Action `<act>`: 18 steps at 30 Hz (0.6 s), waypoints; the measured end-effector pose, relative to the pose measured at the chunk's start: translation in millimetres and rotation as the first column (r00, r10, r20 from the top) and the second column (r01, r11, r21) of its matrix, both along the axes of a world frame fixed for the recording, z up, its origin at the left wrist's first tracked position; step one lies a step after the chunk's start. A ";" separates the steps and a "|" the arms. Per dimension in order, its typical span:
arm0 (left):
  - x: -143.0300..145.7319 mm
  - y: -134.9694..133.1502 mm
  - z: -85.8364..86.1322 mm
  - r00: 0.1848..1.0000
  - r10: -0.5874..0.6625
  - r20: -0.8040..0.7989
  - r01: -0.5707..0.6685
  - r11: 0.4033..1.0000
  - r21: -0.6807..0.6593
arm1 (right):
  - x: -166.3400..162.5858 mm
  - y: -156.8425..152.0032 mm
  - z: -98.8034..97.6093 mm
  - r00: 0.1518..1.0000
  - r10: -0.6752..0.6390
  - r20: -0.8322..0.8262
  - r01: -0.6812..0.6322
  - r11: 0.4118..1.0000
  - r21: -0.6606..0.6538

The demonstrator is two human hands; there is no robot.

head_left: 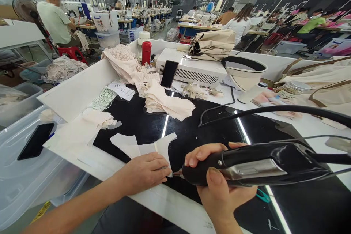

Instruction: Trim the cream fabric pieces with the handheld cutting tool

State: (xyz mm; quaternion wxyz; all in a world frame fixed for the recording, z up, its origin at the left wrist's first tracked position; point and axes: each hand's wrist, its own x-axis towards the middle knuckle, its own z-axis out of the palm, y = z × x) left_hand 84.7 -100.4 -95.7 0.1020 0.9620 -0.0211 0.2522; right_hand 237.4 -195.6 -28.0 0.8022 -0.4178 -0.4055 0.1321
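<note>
My right hand (219,186) is wrapped round a black hand-held tool (255,164) with a thick black hose running off to the right; its tip points left at the near table edge. My left hand (145,172) lies with fingers bent on a white cut fabric piece (161,146), pinning it on the black glossy worktop (148,120) right beside the tool's tip. Another white piece (126,144) lies just left of it.
A stack of cream fabric pieces (164,102), loose pieces (95,117), a coil of elastic (104,98), a propped phone (169,74), a white machine box (197,69), a red flask (146,52) and a white bowl-shaped lamp (244,69) lie beyond. Another phone (35,140) rests on a clear bin lid. People sit at sewing tables behind.
</note>
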 end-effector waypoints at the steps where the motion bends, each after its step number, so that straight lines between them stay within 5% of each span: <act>1: 0.3 -0.1 0.2 1.000 -0.001 -0.001 0.001 1.000 0.002 | -0.2 -0.2 0.3 1.000 -0.003 0.000 0.003 1.000 -0.007; 18: 1.1 0.2 0.7 1.000 -0.003 0.022 0.003 1.000 -0.010 | -2.2 -0.8 0.5 1.000 -0.003 0.003 0.003 1.000 0.008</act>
